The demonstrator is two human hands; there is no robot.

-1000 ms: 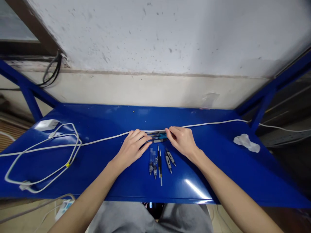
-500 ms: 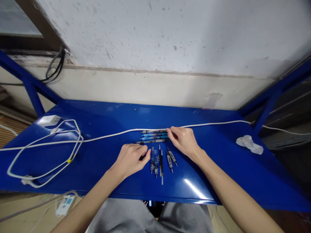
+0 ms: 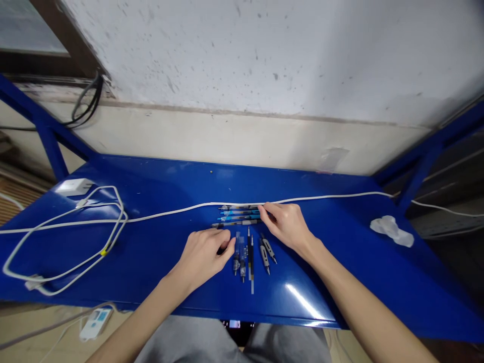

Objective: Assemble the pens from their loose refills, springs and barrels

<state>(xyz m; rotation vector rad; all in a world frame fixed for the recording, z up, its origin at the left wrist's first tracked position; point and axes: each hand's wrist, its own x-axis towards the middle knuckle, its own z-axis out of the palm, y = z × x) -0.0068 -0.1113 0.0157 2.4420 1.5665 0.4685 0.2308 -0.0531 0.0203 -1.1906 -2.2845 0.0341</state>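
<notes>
Several assembled pens (image 3: 238, 214) lie side by side across the blue table (image 3: 151, 252), just below a white cable (image 3: 170, 211). My right hand (image 3: 286, 225) rests with its fingertips against the right ends of these pens and grips none of them. Nearer to me lie loose pen parts in a row: clear barrels (image 3: 238, 252), thin refills (image 3: 250, 254) and grey tips (image 3: 266, 250). Left of the barrels, my left hand (image 3: 204, 252) is curled, thumb and fingers pinched on a small dark pen part (image 3: 221, 249) that is mostly hidden.
A white charger (image 3: 73, 186) and a looped white cable (image 3: 75, 242) take up the table's left end. A crumpled white tissue (image 3: 391, 229) lies at the right. The wall runs close behind the table. A power strip (image 3: 94, 322) lies on the floor at the lower left.
My left hand has left the row of pens and drawn back toward me, down to the left of the loose parts, closing its fingers. My right hand has stayed at the pens' right ends.
</notes>
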